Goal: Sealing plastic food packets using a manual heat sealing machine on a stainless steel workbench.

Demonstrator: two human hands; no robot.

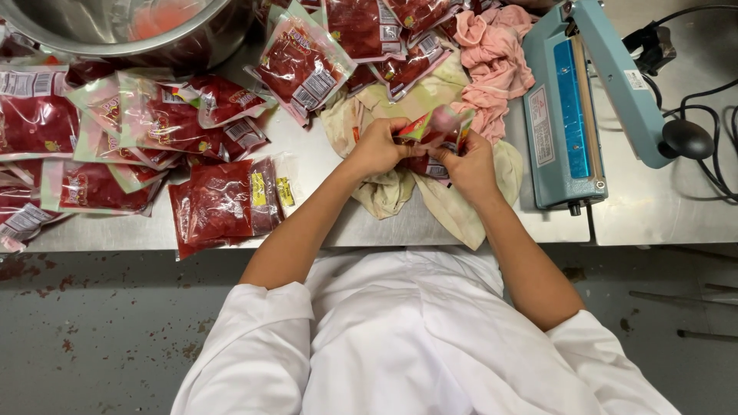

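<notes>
A clear pouch (433,131) of red filling is pinched at its top edge between the closed fingers of the left hand (377,147) and right hand (470,165). Its long axis runs from hand to hand, tilted slightly. Beneath the fingers a stained cloth (400,192) is spread; beyond the right hand a blue heat sealer (569,115) is set.

A clear pouch (435,129) of dark red filling, with a red-green-yellow printed top, is held tilted above a cloth near the table's front edge
</notes>
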